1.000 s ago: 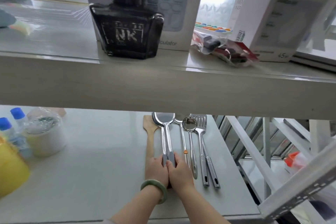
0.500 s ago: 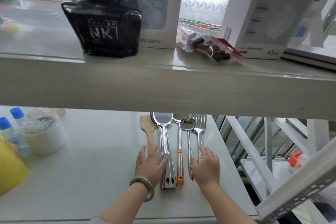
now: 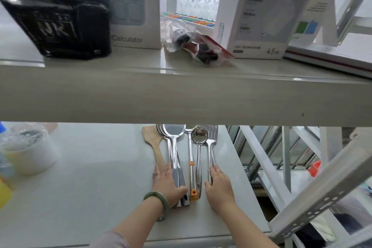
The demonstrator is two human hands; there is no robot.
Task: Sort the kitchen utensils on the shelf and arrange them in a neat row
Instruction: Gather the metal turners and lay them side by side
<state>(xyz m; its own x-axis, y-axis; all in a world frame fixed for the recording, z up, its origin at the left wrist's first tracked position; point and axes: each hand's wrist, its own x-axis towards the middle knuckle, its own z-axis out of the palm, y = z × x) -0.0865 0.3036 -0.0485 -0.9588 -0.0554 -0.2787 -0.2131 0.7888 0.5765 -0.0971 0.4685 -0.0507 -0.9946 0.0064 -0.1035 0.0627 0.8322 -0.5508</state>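
Note:
Several utensils lie side by side on the lower white shelf (image 3: 90, 167), handles toward me. From left: a wooden spatula (image 3: 154, 143), steel turners (image 3: 174, 147) stacked together, a steel utensil with orange trim (image 3: 190, 159), a small steel ladle (image 3: 198, 147) and a slotted steel turner (image 3: 211, 143). My left hand (image 3: 167, 184), with a green bangle on the wrist, lies flat over the handles of the wooden spatula and the steel turners. My right hand (image 3: 218, 187) rests flat against the slotted turner's handle on the right side of the row. Neither hand grips anything.
The upper shelf's edge (image 3: 181, 96) hides the utensil heads' far ends. A white tub (image 3: 30, 153) covered in plastic film stands at the left with bottles beside it. White rack bars (image 3: 261, 157) lie right of the shelf's edge. Boxes and a black ink bottle (image 3: 58, 24) stand on the upper shelf.
My hands moved apart from the middle handles to the two outer sides of the row. The slotted turner now lies straighter and closer to the ladle. The view has shifted right.

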